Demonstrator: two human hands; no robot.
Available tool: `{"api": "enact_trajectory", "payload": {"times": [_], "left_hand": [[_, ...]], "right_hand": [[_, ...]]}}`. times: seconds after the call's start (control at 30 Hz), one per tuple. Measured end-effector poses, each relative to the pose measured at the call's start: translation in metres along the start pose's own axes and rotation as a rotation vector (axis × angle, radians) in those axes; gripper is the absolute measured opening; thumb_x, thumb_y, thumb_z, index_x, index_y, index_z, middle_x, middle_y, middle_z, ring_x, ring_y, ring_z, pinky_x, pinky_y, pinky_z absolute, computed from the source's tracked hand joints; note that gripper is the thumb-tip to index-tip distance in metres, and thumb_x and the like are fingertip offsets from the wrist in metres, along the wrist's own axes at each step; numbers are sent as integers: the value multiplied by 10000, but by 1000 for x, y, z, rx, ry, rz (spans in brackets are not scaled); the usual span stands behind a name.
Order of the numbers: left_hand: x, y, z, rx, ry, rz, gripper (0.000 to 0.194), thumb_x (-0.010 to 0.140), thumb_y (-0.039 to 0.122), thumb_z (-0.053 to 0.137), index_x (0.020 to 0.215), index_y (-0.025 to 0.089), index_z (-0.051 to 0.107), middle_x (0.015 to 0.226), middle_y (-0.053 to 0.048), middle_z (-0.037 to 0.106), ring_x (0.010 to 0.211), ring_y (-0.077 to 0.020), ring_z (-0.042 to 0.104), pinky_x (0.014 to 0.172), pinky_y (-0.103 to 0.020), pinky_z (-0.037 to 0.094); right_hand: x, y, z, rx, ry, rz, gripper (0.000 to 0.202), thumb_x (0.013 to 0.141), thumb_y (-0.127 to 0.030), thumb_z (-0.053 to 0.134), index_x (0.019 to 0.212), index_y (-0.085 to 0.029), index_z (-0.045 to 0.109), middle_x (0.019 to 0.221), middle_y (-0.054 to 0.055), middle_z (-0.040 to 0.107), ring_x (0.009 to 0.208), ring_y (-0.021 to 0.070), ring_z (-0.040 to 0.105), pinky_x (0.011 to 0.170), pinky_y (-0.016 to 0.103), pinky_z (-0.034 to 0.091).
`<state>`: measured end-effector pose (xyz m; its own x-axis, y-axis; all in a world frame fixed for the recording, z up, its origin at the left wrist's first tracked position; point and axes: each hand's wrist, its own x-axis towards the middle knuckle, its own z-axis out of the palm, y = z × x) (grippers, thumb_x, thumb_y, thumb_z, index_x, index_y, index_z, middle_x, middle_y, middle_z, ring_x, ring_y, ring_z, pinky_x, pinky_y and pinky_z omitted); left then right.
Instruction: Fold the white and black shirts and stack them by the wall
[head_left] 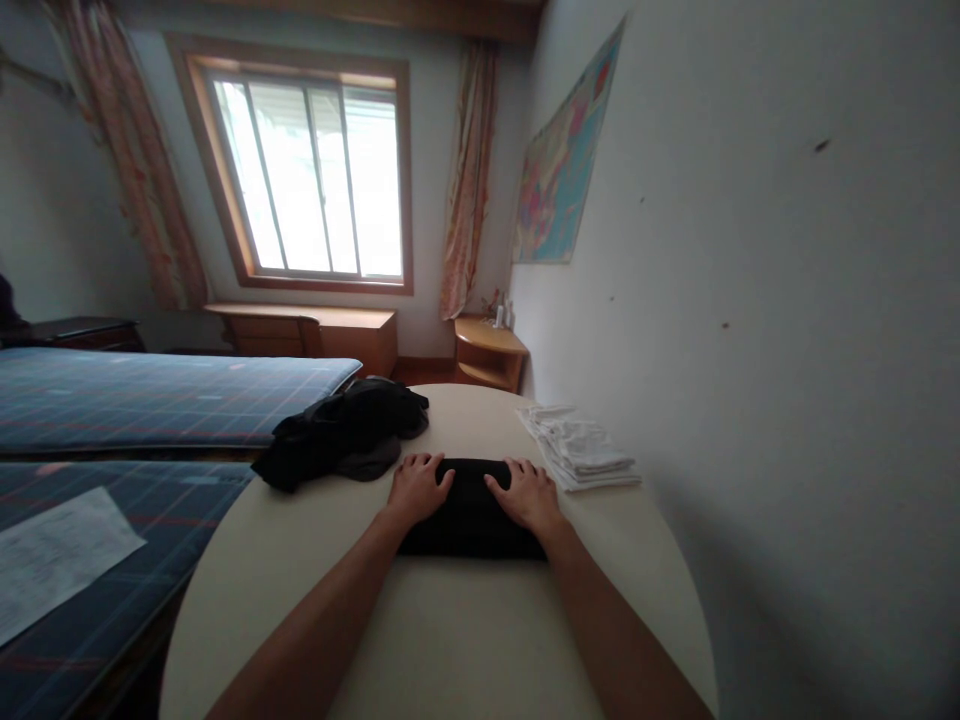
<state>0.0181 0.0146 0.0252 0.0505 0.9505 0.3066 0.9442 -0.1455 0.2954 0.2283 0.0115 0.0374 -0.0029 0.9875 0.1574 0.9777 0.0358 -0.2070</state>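
Note:
A flat, folded black cloth lies on the pale round table, its long side running left to right. On its left end rests my left hand, fingers spread and thumb out over the cloth. My right hand lies the same way on the right end, fingers apart. Neither hand is closed round the cloth. Beyond my left hand is a crumpled black and dark grey cloth heap. A stack of folded white cloths sits right of my right hand.
Left of the table are plaid mattresses, the nearer one with a paper sheet on it. A wall runs close along the right. A corner shelf and a wooden desk stand beyond the table.

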Motion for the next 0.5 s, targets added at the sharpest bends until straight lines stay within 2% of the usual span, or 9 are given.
{"api": "enact_trajectory", "payload": {"times": [0.1,0.2,0.33,0.43,0.5], "left_hand": [[4,-5,-1,-51,2,7,441,919,464,507,1271,227,627,1220,-86,657,1189,-266,526,1021,-339,387],[9,-10,-1,-64,9,-52,413,945,429,462,1189,175,679,1184,-99,678,1149,-249,559,1028,-312,382],[11,-14,1,-48,13,-135,432,939,437,452,1170,159,690,1181,-128,670,1093,-279,582,998,-353,408],[10,-15,1,-35,11,-204,468,922,475,450,1191,166,677,1203,-159,647,1097,-327,572,938,-410,441],[9,-15,0,-28,8,-249,490,914,487,446,1204,160,667,1215,-184,634,1120,-360,556,921,-450,443]], "right_hand": [[-6,-2,-10,-45,-8,14,709,873,-704,399,1335,-188,550,1308,171,571,1191,351,509,991,463,359],[-12,-2,-19,-70,-29,13,665,917,-676,314,1233,-170,607,1205,180,625,1137,336,553,953,451,381],[-18,-1,-24,-102,-44,20,530,982,-511,278,1153,-159,635,1121,174,662,1066,312,596,904,430,403],[-21,2,-19,-120,-3,-11,483,978,-480,315,1167,-174,638,1145,174,653,1087,322,579,904,438,403],[-21,5,-13,-116,4,-50,487,976,-478,330,1248,-188,610,1218,173,628,1138,328,550,933,450,392]]}}
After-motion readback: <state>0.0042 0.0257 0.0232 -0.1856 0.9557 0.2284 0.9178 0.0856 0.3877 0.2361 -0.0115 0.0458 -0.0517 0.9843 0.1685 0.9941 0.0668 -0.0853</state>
